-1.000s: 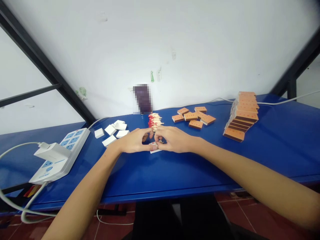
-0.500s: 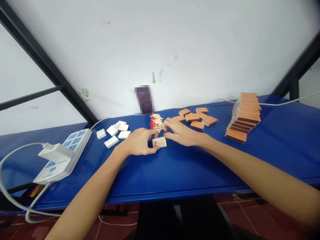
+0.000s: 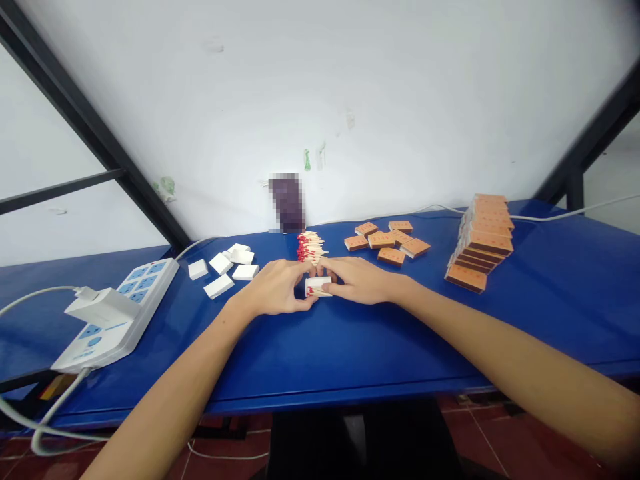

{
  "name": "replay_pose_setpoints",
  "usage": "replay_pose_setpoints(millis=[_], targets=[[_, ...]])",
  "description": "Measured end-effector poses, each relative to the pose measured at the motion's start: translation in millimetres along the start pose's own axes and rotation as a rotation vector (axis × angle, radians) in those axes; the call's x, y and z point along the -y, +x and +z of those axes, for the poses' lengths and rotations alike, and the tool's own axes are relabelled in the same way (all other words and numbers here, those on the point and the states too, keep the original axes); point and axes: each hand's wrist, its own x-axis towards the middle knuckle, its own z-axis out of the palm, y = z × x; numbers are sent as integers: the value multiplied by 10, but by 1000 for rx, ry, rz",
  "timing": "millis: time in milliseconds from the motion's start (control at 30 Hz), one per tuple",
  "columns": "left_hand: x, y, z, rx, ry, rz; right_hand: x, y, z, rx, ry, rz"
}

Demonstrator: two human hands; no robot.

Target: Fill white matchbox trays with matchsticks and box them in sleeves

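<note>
A small white matchbox tray [image 3: 313, 283] lies on the blue table between my hands, with some red-tipped matches [image 3: 316, 291] along its near side. My left hand [image 3: 280, 287] grips the tray's left end, thumb at the near corner and fingers at the far side. From the right, my right hand [image 3: 357, 279] closes on the tray, its thumb over the right part and its fingers at the far edge. Those fingers partly hide the tray. Right behind, touching or nearly touching my fingertips, is a pile of loose matches [image 3: 311, 247], heads to the left.
Several white trays [image 3: 219, 287] lie at the left, beside a white power strip [image 3: 145, 313] with a plugged-in adapter [image 3: 103, 307]. Several orange matchboxes [image 3: 391, 257] are scattered right of the pile. Further right stands a leaning stack of matchboxes [image 3: 483, 243]. A blurred dark object [image 3: 289, 203] leans against the wall.
My right hand has moved left and nearer, from beside the match pile onto the tray. Matches in the tray now show mostly along its near side. My left hand stays at the tray.
</note>
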Motion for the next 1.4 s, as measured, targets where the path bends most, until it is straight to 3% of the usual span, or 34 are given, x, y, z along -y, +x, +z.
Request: replay_pose_setpoints(millis=[567, 733, 1200, 1400], targets=[[27, 1, 181, -6, -266, -7, -62, 40, 124, -43, 14, 77], [12, 15, 235, 23, -211, 16, -62, 48, 192, -106, -7, 121], [23, -47, 305, 12, -189, 33, -33, -13, 139, -99, 154, 134], [-3, -51, 258, 36, -117, 6, -46, -63, 167, -129, 126, 70]])
